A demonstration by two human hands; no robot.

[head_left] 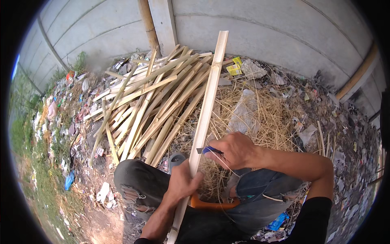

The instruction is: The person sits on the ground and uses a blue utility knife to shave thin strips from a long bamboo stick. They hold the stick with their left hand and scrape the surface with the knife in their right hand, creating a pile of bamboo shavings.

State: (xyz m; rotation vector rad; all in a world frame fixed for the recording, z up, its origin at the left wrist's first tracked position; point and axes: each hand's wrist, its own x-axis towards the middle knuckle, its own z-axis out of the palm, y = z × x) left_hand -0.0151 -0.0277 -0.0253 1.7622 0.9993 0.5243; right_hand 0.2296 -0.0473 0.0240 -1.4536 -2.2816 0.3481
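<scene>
1. Nearest the camera sit your two black sleeves [313, 219], then your two bent legs [142, 179] in torn trousers.
2. One split bamboo strip [209, 97] slants from the near edge to the far side.
3. Your left hand [183, 183] grips its near part, the forearm angled up from the near edge.
4. Your right hand [233, 150], farther and right, closes around one blue-handled knife [207, 150], blade against the strip; that elbow bends sharply.
5. One orange handle [213, 205] lies right of the strip.
6. One bamboo pile [158, 101] lies far left, its pieces too overlapped to count.
</scene>
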